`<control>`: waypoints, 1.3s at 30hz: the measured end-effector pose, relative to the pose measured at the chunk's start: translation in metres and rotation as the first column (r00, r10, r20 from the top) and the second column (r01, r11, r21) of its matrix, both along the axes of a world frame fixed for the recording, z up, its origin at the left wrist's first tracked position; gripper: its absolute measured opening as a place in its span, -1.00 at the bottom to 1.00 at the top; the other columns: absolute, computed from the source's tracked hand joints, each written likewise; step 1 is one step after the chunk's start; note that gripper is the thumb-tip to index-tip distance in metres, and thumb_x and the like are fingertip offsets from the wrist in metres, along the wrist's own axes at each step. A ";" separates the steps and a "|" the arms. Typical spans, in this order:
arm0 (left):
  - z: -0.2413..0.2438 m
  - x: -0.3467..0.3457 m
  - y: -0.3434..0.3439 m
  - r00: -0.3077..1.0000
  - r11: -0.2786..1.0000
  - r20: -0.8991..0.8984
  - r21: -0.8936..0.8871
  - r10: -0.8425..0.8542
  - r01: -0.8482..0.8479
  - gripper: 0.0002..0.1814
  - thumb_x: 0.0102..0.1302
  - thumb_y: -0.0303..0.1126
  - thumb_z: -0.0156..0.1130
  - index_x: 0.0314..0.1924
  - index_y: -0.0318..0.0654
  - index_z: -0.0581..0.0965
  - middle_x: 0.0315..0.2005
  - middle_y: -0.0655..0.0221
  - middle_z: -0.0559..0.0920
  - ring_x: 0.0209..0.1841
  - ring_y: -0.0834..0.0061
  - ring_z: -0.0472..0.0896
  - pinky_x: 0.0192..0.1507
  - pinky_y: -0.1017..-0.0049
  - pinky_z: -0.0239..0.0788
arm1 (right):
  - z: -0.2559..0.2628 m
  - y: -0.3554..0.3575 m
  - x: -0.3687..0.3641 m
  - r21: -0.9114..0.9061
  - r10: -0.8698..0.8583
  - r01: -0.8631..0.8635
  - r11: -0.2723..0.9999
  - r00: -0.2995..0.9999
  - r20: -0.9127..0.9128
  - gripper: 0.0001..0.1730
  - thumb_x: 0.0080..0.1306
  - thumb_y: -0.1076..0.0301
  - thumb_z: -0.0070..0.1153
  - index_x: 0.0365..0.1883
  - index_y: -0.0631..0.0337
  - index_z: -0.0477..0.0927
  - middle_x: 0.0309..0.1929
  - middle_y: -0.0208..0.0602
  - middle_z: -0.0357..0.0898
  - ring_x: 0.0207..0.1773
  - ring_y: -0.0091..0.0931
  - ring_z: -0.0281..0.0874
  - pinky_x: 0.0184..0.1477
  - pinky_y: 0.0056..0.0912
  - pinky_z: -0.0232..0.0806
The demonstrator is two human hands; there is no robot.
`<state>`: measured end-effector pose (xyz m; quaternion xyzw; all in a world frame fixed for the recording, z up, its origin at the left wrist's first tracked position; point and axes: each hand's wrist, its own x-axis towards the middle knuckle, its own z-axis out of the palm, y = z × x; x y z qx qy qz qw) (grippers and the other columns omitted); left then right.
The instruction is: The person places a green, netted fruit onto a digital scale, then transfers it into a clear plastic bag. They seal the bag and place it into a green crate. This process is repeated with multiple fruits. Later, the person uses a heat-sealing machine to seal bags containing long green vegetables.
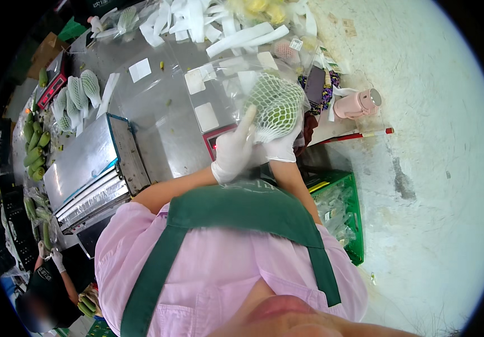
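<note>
Green produce in white foam netting point(282, 105), seemingly two pieces side by side, sits inside a clear plastic bag point(229, 80). My left hand point(234, 147), in a white glove, grips the bag at its near left side, with the index finger extended along the netting. From the near right, my right hand point(283, 145), also gloved, holds the bagged produce; its fingers are mostly hidden behind it. Beneath the bag lies a weighing scale point(206, 101) with a red front panel and white labels on its plate.
A metal wrapping machine point(94, 164) stands left, near netted produce point(75, 94) and loose green vegetables point(35, 147). White foam strips point(195, 21) lie at the back. Right are a phone point(315, 84), a pink bottle point(357, 103) and a green crate point(357, 223). A co-worker point(52, 282) handles vegetables lower left.
</note>
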<state>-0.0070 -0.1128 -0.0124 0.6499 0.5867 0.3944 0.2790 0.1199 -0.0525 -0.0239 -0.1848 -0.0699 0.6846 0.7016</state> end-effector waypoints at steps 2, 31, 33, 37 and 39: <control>-0.007 0.003 -0.002 1.000 0.999 0.029 0.052 0.003 -0.004 -0.49 0.46 -0.45 0.05 0.39 0.06 0.37 -0.39 0.01 0.63 -0.55 0.32 0.54 -0.38 0.48 0.39 | -0.004 0.004 0.000 0.021 -0.032 0.032 0.999 0.999 -0.003 -0.36 0.49 -0.12 -0.33 0.35 0.10 0.32 0.27 -0.21 0.43 0.24 -0.28 0.47 0.22 -0.11 0.40; -0.035 0.005 0.020 0.998 0.995 0.046 0.092 -0.038 0.033 -0.52 0.43 -0.36 0.10 0.34 0.15 0.43 -0.58 0.10 0.57 -0.61 0.09 0.52 -0.51 0.23 0.31 | -0.043 0.049 -0.035 -0.140 0.176 -0.132 0.981 0.913 0.369 -0.18 0.39 -0.32 -0.06 0.23 0.30 0.38 0.15 -0.24 0.47 0.13 -0.38 0.43 0.20 -0.35 0.31; -0.042 0.002 0.021 0.998 0.997 0.040 0.069 -0.046 0.043 -0.52 0.44 -0.37 0.08 0.34 0.13 0.42 -0.54 0.08 0.59 -0.59 0.09 0.54 -0.50 0.24 0.34 | -0.039 0.059 -0.036 -0.100 0.318 -0.303 0.948 0.867 0.384 -0.21 0.42 -0.29 -0.08 0.22 0.31 0.38 0.14 -0.25 0.48 0.12 -0.37 0.44 0.19 -0.35 0.31; -0.035 -0.002 0.028 0.989 0.996 0.148 0.094 -0.009 -0.005 -0.53 0.46 -0.40 0.04 0.35 0.08 0.41 -0.47 0.07 0.63 -0.56 0.18 0.62 -0.48 0.30 0.37 | -0.014 0.060 -0.037 -0.358 0.384 -0.316 0.879 0.913 0.135 -0.51 0.53 0.07 -0.11 0.19 0.31 0.41 0.14 -0.13 0.49 0.21 -0.29 0.44 0.30 -0.23 0.29; -0.029 -0.004 0.034 0.980 0.991 0.196 0.130 0.015 -0.041 -0.53 0.46 -0.41 0.03 0.35 0.07 0.41 -0.47 0.09 0.63 -0.56 0.24 0.64 -0.48 0.33 0.37 | -0.015 0.059 -0.016 -0.352 0.499 -0.391 0.851 0.810 0.307 -0.57 0.50 0.12 -0.05 0.14 0.30 0.42 0.07 -0.18 0.53 0.12 -0.36 0.50 0.18 -0.24 0.38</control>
